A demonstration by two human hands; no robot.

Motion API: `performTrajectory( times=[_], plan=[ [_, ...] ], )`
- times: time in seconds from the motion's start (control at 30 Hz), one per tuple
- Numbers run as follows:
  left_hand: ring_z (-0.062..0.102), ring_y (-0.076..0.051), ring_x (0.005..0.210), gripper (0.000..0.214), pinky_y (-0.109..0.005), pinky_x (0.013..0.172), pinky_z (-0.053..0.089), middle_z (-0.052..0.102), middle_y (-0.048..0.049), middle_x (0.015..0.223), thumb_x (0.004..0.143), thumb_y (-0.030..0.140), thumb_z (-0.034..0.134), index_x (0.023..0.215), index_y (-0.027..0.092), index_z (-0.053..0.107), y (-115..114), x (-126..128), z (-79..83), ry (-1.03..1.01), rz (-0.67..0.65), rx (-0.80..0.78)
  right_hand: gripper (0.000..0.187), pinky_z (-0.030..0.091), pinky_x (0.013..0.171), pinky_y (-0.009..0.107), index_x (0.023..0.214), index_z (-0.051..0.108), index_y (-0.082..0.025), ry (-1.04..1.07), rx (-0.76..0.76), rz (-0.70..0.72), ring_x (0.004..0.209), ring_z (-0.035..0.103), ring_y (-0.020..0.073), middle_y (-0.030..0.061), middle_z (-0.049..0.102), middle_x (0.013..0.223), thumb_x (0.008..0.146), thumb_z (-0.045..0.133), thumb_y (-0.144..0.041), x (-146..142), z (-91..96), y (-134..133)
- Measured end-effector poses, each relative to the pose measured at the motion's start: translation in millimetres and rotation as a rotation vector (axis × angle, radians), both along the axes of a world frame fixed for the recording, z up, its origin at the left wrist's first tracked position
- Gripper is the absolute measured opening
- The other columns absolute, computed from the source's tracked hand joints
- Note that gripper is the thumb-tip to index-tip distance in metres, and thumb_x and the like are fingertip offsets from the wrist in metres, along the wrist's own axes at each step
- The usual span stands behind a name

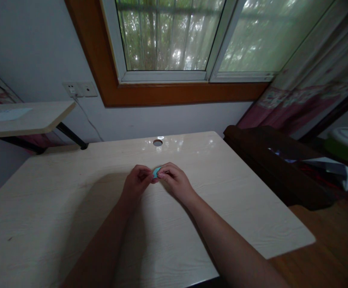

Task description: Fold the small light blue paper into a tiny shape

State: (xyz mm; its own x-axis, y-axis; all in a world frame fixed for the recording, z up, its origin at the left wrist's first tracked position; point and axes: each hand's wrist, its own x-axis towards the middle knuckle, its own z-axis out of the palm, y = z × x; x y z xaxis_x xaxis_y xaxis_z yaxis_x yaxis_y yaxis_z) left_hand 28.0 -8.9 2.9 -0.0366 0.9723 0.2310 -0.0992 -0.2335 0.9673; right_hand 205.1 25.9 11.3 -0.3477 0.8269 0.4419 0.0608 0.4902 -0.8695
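Observation:
Between my two hands is a small turquoise piece [156,172], thin-looking and partly covered by my fingers; its kind I cannot make out. My left hand [137,182] pinches it from the left, thumb against bent fingers. From the right, the closed fingers of my right hand [175,180] grip its other side. Both hands are close together over the far middle part of the pale wood-grain table [228,208], a little nearer to me than the round hole [157,143] in its top.
A raised shelf [54,118] on black legs stands at the back left. Behind the table are a wall socket [79,89] with a white cord and a window [168,76]. Dark brown furniture [261,168] with papers on it sits to the right.

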Motion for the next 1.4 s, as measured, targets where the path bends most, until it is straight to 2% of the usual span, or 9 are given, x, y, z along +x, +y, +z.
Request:
performTrajectory(
  times=[0.23, 0.6, 0.87, 1.03, 1.2, 1.4],
  plan=[
    [0.073, -0.017, 0.071, 0.033, -0.03, 0.072, 0.059, 0.071, -0.0001, 0.077, 0.077, 0.032, 0.078, 0.095, 0.017, 0.055, 1.5, -0.7, -2.4, -0.054, -0.078, -0.04, 0.01, 0.048, 0.08, 0.032, 0.088, 0.07, -0.023, -0.025, 0.022, 0.012, 0.085, 0.062, 0.0178, 0.0038, 0.066, 0.088, 0.091, 0.063, -0.028, 2.3, 2.7, -0.1],
    [0.072, -0.015, 0.07, 0.032, -0.031, 0.072, 0.059, 0.072, 0.0001, 0.078, 0.078, 0.029, 0.078, 0.099, 0.018, 0.056, 5.1, -2.4, -10.1, -0.059, -0.149, -0.026, 0.01, 0.048, 0.081, 0.032, 0.092, 0.071, -0.023, 0.05, -0.128, 0.052, 0.088, 0.063, 0.018, 0.0038, 0.068, 0.092, 0.088, 0.066, -0.031, 1.9, -10.0, 2.5],
    [0.071, -0.015, 0.071, 0.034, -0.028, 0.073, 0.057, 0.071, 0.0004, 0.077, 0.079, 0.027, 0.076, 0.105, 0.019, 0.055, 5.1, -1.1, -10.6, 0.036, -0.112, 0.022, 0.012, 0.049, 0.08, 0.031, 0.092, 0.071, -0.022, 0.025, -0.142, 0.015, 0.086, 0.064, 0.0183, 0.004, 0.069, 0.091, 0.088, 0.066, -0.032, 0.1, -11.0, 1.0],
    [0.072, -0.016, 0.077, 0.033, -0.031, 0.077, 0.057, 0.071, -0.0007, 0.08, 0.083, 0.028, 0.072, 0.11, 0.019, 0.055, 3.7, -1.2, -12.5, 0.089, -0.13, 0.041, 0.01, 0.049, 0.077, 0.03, 0.09, 0.07, -0.022, 0.025, -0.144, 0.0, 0.084, 0.063, 0.018, 0.0036, 0.069, 0.089, 0.087, 0.065, -0.029, -0.8, -11.5, 1.3],
    [0.068, -0.014, 0.074, 0.041, -0.028, 0.074, 0.055, 0.068, 0.0017, 0.079, 0.076, 0.026, 0.079, 0.11, 0.02, 0.057, 3.7, -0.7, -11.6, 0.15, -0.076, 0.044, 0.009, 0.049, 0.078, 0.03, 0.09, 0.071, -0.022, 0.024, -0.142, -0.01, 0.085, 0.063, 0.0182, 0.0035, 0.07, 0.089, 0.087, 0.065, -0.029, -1.2, -10.9, 1.0],
    [0.067, -0.014, 0.073, 0.039, -0.029, 0.074, 0.055, 0.067, 0.0019, 0.077, 0.075, 0.027, 0.079, 0.108, 0.021, 0.058, 6.0, -0.7, -13.2, 0.183, -0.043, 0.036, 0.01, 0.049, 0.078, 0.03, 0.092, 0.071, -0.023, 0.036, -0.143, -0.023, 0.085, 0.064, 0.0182, 0.0035, 0.07, 0.09, 0.087, 0.066, -0.031, -2.9, -11.3, -0.7]
  ],
)
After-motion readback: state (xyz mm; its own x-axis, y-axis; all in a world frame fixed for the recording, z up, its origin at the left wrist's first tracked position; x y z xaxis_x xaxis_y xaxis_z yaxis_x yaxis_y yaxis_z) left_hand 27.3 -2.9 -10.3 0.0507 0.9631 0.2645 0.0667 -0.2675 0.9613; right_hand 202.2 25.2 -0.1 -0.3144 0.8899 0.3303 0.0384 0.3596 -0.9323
